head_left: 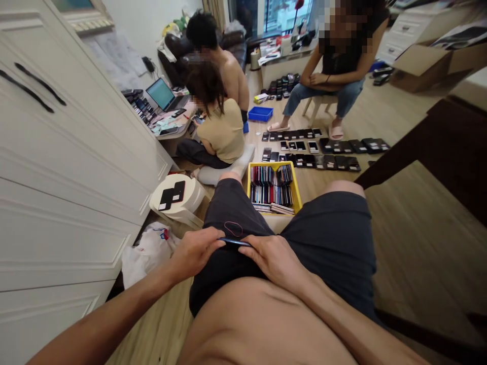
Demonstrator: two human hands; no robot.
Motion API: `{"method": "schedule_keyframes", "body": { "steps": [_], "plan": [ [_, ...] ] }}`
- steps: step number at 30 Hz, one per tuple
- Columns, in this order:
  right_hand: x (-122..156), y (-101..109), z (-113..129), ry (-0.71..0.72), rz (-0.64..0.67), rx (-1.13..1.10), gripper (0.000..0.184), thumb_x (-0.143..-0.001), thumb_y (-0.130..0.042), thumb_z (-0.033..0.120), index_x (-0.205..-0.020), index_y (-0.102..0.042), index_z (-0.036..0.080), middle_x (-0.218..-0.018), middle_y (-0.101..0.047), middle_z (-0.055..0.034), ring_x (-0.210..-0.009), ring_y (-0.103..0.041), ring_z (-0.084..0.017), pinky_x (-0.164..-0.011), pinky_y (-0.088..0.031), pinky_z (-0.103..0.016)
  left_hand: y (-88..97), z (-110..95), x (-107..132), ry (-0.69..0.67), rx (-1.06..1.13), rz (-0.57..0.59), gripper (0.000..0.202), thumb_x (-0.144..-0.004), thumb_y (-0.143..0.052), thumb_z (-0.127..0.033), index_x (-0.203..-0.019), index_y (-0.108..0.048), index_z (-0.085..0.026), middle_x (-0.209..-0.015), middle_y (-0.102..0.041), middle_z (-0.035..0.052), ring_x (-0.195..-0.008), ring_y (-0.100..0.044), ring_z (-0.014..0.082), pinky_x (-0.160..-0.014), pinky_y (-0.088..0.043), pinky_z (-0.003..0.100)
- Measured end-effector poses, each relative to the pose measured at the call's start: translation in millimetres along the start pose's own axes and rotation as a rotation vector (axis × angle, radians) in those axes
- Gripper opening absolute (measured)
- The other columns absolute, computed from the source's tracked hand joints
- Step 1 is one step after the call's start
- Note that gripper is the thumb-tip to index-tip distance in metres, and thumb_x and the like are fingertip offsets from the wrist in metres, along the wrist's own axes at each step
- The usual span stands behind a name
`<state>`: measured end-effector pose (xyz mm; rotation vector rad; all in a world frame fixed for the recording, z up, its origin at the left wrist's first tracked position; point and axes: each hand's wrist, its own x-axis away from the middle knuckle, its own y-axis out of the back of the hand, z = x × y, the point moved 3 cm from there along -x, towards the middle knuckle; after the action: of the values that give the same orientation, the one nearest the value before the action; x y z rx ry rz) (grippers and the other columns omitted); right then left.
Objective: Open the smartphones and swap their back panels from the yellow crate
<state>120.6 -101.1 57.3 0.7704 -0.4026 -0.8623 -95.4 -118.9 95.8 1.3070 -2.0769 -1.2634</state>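
Note:
Over my lap, a thin dark phone [235, 242] with a bluish edge is held nearly edge-on to my view. My left hand [198, 249] pinches its left end, and my right hand [273, 256] grips the right end between thumb and fingers. On my left thigh, just beyond the phone, lies a loose pinkish rubber band [233, 229]. Between my knees stands a yellow crate [299, 200] packed with rows of phones [270, 194] on edge. Two dark phones [172, 195] with white labels rest on a white stool [193, 203] at left.
Labelled phones [335, 162] lie in rows on the floor ahead. Two people sit near a desk with a laptop [163, 96]; another person sits on a stool [318, 104]. A blue tray [261, 113], a white plastic bag [148, 253], white cabinets [68, 152] and a cardboard box [422, 63] stand around.

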Motion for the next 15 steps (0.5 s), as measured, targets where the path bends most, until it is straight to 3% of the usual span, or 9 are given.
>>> {"method": "schedule_keyframes", "body": {
  "steps": [4, 8, 12, 15],
  "plan": [
    [-3.1, -2.0, -0.5, -0.017, -0.032, -0.06, 0.036, -0.106, -0.047, 0.044, -0.094, -0.072, 0.02, -0.078, -0.074, -0.0028, -0.07, -0.069, -0.018, -0.062, -0.037, -0.026, 2.5, 2.2, -12.4, 0.135, 0.175, -0.051, 0.021, -0.101, -0.054, -0.028, -0.1, -0.072, -0.018, -0.092, -0.076, 0.0043, -0.083, -0.069, 0.0154, -0.08, -0.052, 0.025],
    [4.6, -0.5, 0.3, 0.014, -0.091, -0.289, 0.032, -0.106, -0.047, 0.041, -0.112, -0.072, 0.022, -0.094, -0.078, -0.0034, -0.082, -0.072, -0.019, -0.071, -0.046, -0.026, 6.6, -3.3, -19.1, 0.243, 0.415, -0.136, 0.015, -0.091, -0.069, -0.029, -0.091, -0.075, -0.016, -0.087, -0.078, 0.0039, -0.08, -0.071, 0.0169, -0.079, -0.053, 0.025],
    [13.6, 5.0, 2.0, 0.042, -0.124, -0.398, 0.03, -0.106, -0.048, 0.038, -0.115, -0.072, 0.024, -0.098, -0.078, -0.0026, -0.085, -0.073, -0.019, -0.074, -0.049, -0.026, 2.0, -14.6, -18.7, 0.207, 0.62, -0.183, 0.023, -0.098, -0.058, -0.032, -0.102, -0.074, -0.016, -0.101, -0.079, 0.0073, -0.098, -0.072, 0.0203, -0.093, -0.053, 0.031],
    [14.6, 10.9, 2.8, 0.046, -0.135, -0.407, 0.03, -0.105, -0.049, 0.038, -0.112, -0.073, 0.022, -0.095, -0.078, -0.0027, -0.083, -0.072, -0.019, -0.074, -0.049, -0.027, -0.1, -21.8, -18.2, 0.166, 0.623, -0.213, 0.024, -0.102, -0.054, -0.031, -0.107, -0.072, -0.017, -0.105, -0.078, 0.0071, -0.102, -0.07, 0.0202, -0.096, -0.051, 0.033]
  ]
}}
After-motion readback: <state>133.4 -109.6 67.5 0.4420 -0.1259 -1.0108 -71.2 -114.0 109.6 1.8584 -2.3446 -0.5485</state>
